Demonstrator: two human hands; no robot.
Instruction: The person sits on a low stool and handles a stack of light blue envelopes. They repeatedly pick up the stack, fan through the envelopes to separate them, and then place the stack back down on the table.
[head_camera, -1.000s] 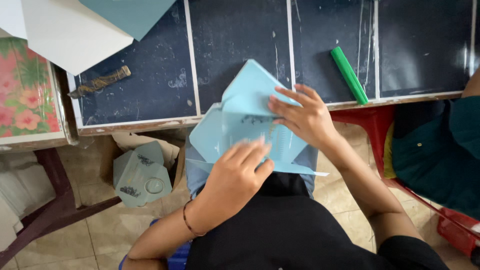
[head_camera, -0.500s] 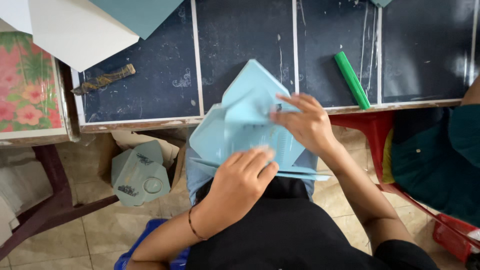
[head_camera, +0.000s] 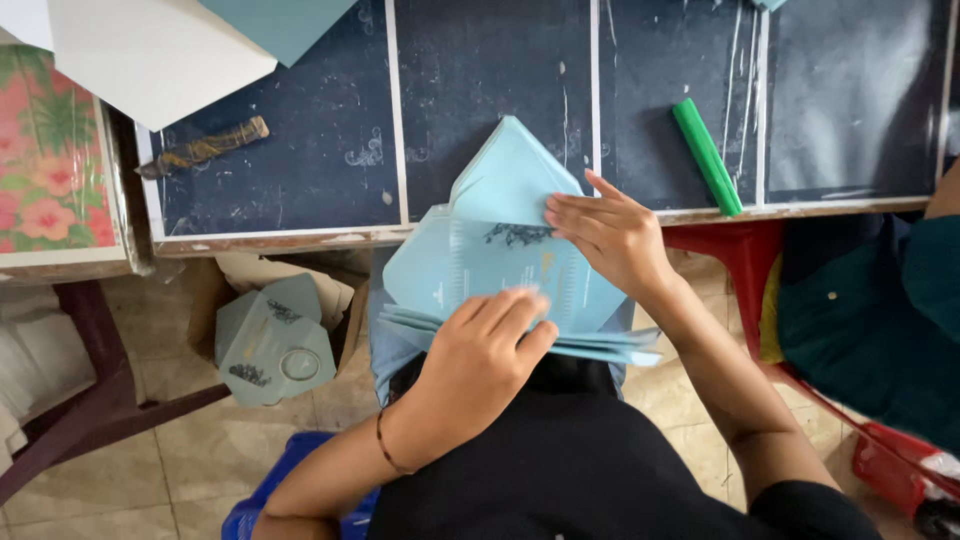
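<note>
— Where does the one view sit?

— On the person's head, looking almost straight down over their own chest and lap.

— Which way does it face?

— Forward and down: the dark bench (head_camera: 480, 120) fills the upper part, its near edge crossing the middle, and the tiled floor (head_camera: 180, 470) shows below on the left.

— How near?

— Close. Both hands, the left hand (head_camera: 480, 365) and the right hand (head_camera: 610, 235), sit mid-picture at arm's reach.

— Any second view?

— None; only this one.
</note>
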